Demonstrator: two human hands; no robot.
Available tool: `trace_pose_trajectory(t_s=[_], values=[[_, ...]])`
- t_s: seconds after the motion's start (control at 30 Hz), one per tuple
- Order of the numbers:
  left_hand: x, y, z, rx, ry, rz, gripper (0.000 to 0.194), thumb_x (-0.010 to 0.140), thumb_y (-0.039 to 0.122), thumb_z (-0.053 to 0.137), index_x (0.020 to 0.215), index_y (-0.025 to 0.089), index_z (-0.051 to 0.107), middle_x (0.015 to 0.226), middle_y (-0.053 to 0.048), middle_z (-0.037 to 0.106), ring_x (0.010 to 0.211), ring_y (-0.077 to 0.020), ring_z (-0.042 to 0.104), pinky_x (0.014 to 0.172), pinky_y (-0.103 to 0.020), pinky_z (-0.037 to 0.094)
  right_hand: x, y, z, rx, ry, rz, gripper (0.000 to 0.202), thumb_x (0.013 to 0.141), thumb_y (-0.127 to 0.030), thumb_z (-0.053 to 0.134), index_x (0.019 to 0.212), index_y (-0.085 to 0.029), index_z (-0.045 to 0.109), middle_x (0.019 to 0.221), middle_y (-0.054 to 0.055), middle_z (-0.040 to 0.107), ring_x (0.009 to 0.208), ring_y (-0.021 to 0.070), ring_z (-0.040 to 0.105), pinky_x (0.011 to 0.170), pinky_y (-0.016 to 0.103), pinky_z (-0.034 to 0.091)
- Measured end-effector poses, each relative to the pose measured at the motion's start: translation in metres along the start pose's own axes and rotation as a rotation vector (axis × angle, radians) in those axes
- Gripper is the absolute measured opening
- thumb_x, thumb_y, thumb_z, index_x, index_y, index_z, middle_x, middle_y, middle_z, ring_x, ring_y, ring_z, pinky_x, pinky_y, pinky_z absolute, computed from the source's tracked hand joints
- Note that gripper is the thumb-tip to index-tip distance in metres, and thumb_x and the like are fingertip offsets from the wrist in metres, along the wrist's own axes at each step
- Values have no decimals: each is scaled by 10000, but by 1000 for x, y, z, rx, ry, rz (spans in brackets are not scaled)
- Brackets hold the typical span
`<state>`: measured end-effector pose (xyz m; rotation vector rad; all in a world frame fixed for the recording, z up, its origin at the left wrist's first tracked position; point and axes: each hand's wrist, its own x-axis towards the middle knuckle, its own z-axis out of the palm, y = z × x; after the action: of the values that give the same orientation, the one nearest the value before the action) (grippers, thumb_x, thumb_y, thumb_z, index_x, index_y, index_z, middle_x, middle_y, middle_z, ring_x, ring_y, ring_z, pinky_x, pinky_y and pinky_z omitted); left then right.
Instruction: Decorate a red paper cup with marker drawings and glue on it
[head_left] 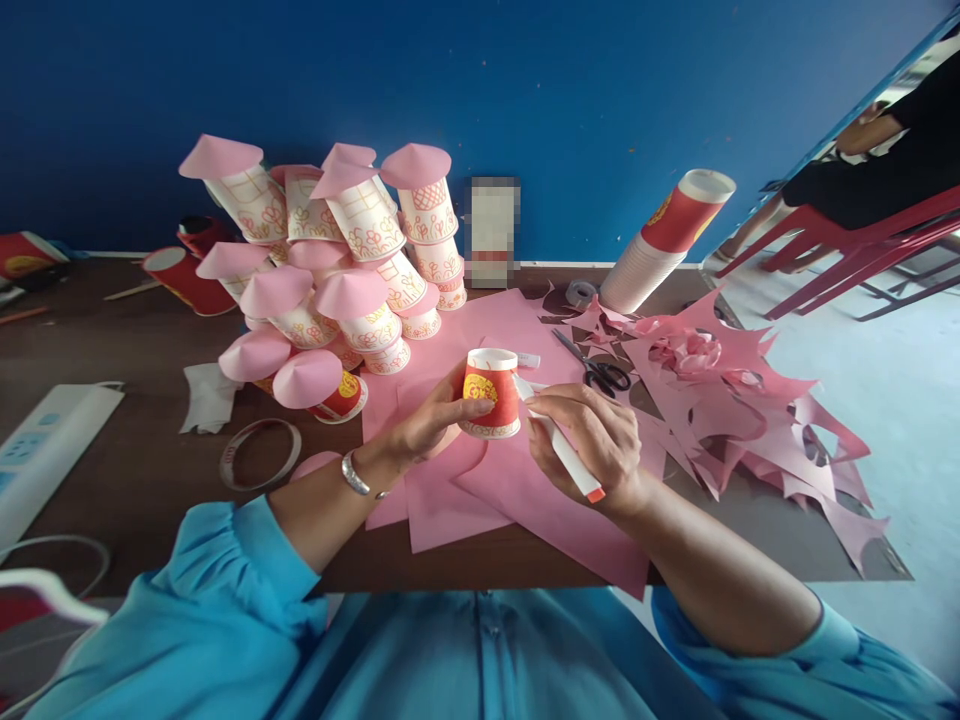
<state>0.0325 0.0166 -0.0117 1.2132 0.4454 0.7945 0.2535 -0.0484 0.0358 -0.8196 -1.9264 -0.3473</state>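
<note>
My left hand [435, 418] is wrapped round a red paper cup [499, 392] with a yellow print and a drawn pattern on its white bottom band. In my right hand [592, 430] is a white marker [566, 458] with a red end, its tip close to the cup's side near the top. Whether the tip touches the cup I cannot tell. Beneath both hands lie pink paper sheets [442, 510]. Behind the cup lies a small white tube or cap [529, 360]. Dark scissors [592, 365] rest to the right of it.
Stacked decorated cups with pink cone roofs [349, 295] stand at the back left. A leaning stack of cups [645, 260] is at the back right, beside pink paper scraps [750, 400]. A tape roll [260, 453] and a power strip [56, 450] lie left. A person sits beyond, right.
</note>
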Motion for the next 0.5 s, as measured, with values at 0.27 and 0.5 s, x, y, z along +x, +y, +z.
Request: trace_pose_trajectory(t_s=[0.27, 0.5], values=[[1, 4, 3, 4, -55, -5, 596, 1055, 442, 827, 1627, 317, 714, 1641, -81, 760, 1597, -416, 639, 1337, -531, 527, -2, 1, 2, 8, 10, -18, 139, 1108, -138, 655, 1209, -225, 696, 957, 61, 859, 796, 203, 848, 704, 308, 711], [1, -3, -2, -33, -52, -29, 625, 1018, 419, 861, 1613, 297, 713, 1625, -87, 758, 1613, -411, 627, 1382, -574, 492, -2, 1, 3, -17, -6, -24, 108, 1130, -149, 645, 1179, -231, 696, 943, 53, 844, 781, 194, 835, 693, 303, 695]])
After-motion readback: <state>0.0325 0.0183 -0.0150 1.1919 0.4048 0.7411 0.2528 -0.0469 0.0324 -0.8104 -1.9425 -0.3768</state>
